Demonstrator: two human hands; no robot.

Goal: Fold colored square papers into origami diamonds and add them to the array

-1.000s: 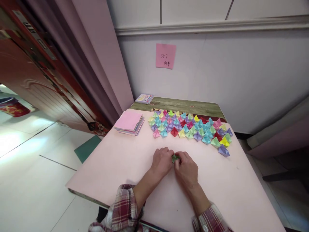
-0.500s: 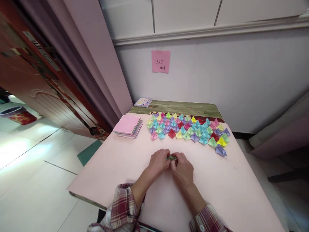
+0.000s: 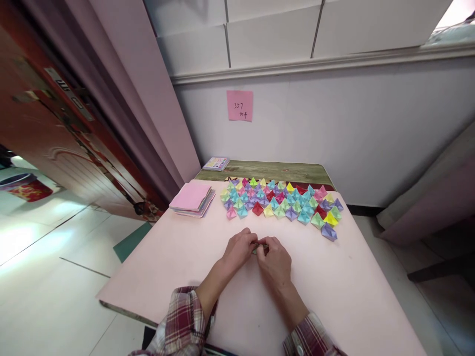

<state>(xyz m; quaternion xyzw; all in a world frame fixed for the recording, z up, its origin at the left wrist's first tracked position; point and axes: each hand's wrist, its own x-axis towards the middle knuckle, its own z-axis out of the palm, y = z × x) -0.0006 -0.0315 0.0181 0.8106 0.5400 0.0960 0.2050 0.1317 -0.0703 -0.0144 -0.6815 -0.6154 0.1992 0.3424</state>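
Pale pink tabletop [image 3: 178, 257]: near its middle, the left hand [image 3: 240, 248] and right hand [image 3: 276, 262], pinched nearly closed, grip a small green paper piece [image 3: 254, 251]; light, even pressure should keep its folds crisp.

Small green folded paper piece [image 3: 255, 251] between left hand [image 3: 240, 247] and right hand [image 3: 275, 259], just above pink-covered rectangular table [image 3: 178, 262]. Staggered rows of small multicolored pointed folded-paper shapes [image 3: 280, 198] on table beyond hands, reaching well to their right. Square stack of pastel paper sheets [image 3: 191, 196] on table, beyond and left of hands. Flat white printed packet [image 3: 216, 163] farther out, behind stack. Square pink paper note [image 3: 240, 105] straight beyond hands, on white wall [image 3: 315, 113]. Red patterned round bucket [image 3: 31, 190] far left, on floor [image 3: 55, 296].
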